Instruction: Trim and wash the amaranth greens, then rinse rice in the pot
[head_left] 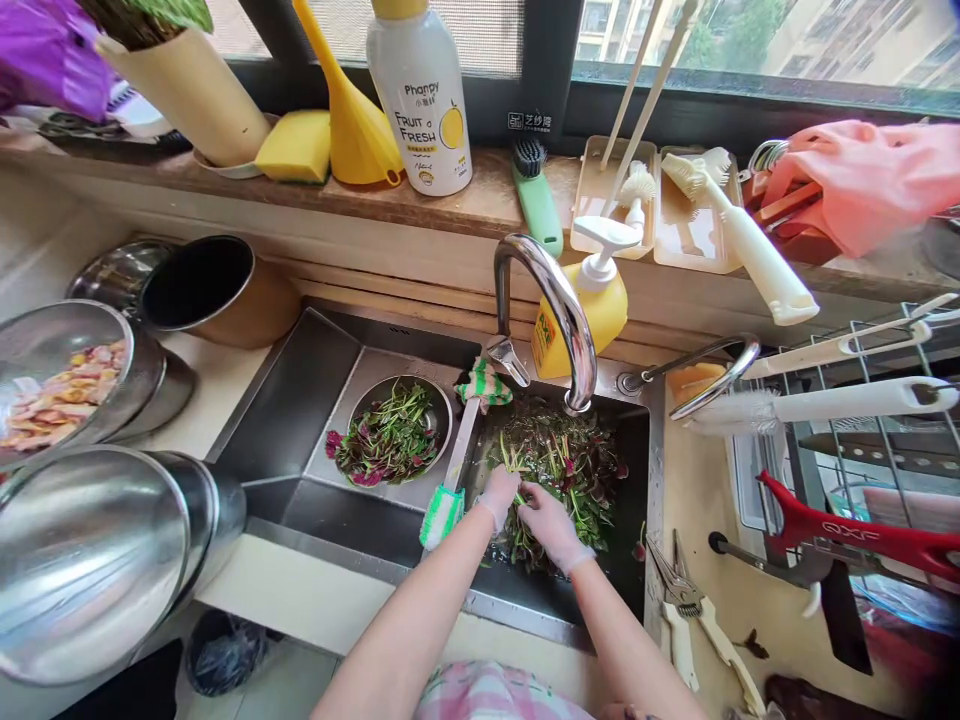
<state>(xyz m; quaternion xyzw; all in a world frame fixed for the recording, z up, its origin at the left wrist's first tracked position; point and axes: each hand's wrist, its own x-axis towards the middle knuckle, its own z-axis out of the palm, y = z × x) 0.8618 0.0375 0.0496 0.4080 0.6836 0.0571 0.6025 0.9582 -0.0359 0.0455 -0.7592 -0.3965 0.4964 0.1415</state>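
Note:
Both my hands wear thin translucent gloves and work over the right basin of the steel sink (654,480). My left hand (500,494) is closed around the pale stems of some leafy greens (589,470), which are green with dark red-purple leaves. Just to its right, my right hand (551,522) pinches greens from the same bunch, its fingertips close to those of the left. More greens lie in water beneath both hands. A metal bowl (448,425) in the left basin holds a heap of similar greens (397,430).
A curved faucet (551,270) rises behind the right basin. On the divider lie green-striped cloths (442,515). Kitchen scissors (694,610) and a wire rack (892,480) stand to the right. Pots (217,290) and a lidded pan (90,560) crowd the left counter. A soap bottle (600,310) is behind the faucet.

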